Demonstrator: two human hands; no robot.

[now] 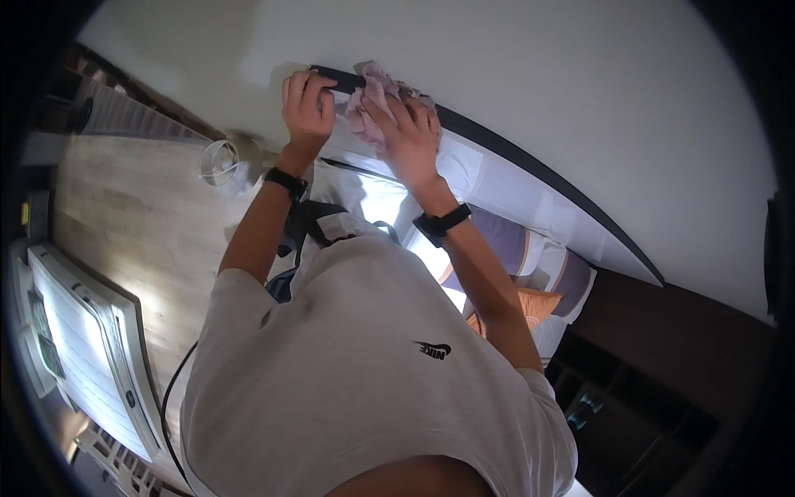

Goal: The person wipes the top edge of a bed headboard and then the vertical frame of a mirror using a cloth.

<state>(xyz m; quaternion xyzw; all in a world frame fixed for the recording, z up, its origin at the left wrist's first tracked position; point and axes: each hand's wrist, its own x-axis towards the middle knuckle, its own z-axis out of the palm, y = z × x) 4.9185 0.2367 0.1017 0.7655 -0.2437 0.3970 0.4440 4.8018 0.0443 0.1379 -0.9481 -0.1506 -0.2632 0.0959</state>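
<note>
My right hand (pixel 407 133) spreads its fingers over a crumpled pink cloth (pixel 372 121). The cloth lies across the dark top edge (pixel 497 135) of a long, glossy white panel (pixel 515 171) against the wall. At the left end of that edge, my left hand (pixel 308 110) has its bent fingers around the corner, index finger on top and thumb lower down. The exact contact of its other fingers is hard to see. A bed with white and purple bedding (pixel 497 239) lies below the panel, partly hidden by my body and right arm.
Orange cushion (pixel 539 305) on the bed. A round lamp-like object with a wire frame (pixel 219 163) stands left of the bed on the wood floor (pixel 136 199). A bright window-like panel (pixel 87 335) is at far left, dark shelving (pixel 627 385) at right. A black cable (pixel 166 404) hangs beside me.
</note>
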